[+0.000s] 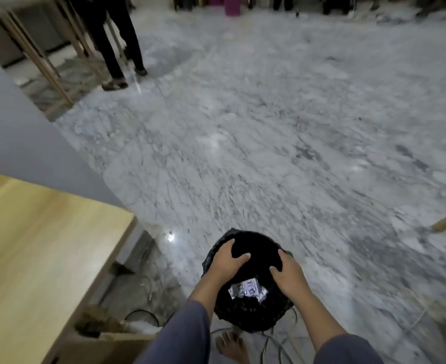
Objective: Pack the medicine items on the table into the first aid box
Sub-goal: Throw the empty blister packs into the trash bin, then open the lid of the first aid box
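We have one view only, worn on the head, wide-angle. It looks forward and steeply down, close above the black bin (248, 282), with the marble floor (282, 132) stretching ahead and the table (41, 248) at lower left.

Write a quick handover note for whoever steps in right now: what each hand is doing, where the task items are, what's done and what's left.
Left hand: gripping the left rim of the black bin, thumb over the edge.
Right hand: gripping the right rim of the same bin.
The bin is over the marble floor, beside the wooden table; crumpled white wrappers lie inside.
No first aid box or medicine items are in view, so packing progress cannot be judged from here.
Left: probably put the bin down, turn back to the table and check what needs packing.
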Tool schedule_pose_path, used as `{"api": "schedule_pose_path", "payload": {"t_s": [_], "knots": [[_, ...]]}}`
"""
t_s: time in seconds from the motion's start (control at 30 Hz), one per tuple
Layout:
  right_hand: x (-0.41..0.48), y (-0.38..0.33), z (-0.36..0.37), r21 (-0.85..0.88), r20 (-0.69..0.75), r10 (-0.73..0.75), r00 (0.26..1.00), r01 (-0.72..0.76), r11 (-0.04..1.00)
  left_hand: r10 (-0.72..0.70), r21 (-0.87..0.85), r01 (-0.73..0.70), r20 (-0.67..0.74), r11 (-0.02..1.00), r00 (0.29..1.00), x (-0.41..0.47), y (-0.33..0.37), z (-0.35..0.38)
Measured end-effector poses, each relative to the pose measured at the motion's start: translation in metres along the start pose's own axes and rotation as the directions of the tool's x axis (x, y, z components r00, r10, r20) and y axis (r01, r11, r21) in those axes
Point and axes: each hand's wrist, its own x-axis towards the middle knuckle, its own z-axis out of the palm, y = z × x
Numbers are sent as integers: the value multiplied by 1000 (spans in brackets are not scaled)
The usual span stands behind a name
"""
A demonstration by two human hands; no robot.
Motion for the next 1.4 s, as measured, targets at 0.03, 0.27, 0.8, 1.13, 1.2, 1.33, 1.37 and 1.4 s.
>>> {"api": "schedule_pose_path", "payload": {"t_s": [0.03,0.27,0.8,1.13,1.2,1.33,1.37,1.4], "knots": [[-12,-8,-10,-9,-18,-31,999,31,999,34,-7,-34,-6,999,999,-16,13,-6],[-104,-74,-89,-145,-54,-233,971,223,964,257,100,-246,-125,964,958,-118,92,-50],[-255,-258,-107,-368,-83,-686,723,617,695,470,491,-191,-544,850,695,-331,103,-228],[-304,-406,35,-306,161,-892,422,881,361,243,362,130,-810,923,534,-444,-16,-347],[-318,-427,72,-275,220,-919,328,924,265,194,321,186,-847,928,495,-468,-47,-360],[-356,-457,139,-182,336,-928,161,978,104,84,204,253,-906,946,416,-520,-108,-370],[-366,-462,156,-153,366,-923,116,986,63,50,162,263,-920,951,389,-534,-123,-370],[-377,-466,172,-124,392,-917,75,992,28,18,121,265,-932,956,361,-548,-139,-369]]}}
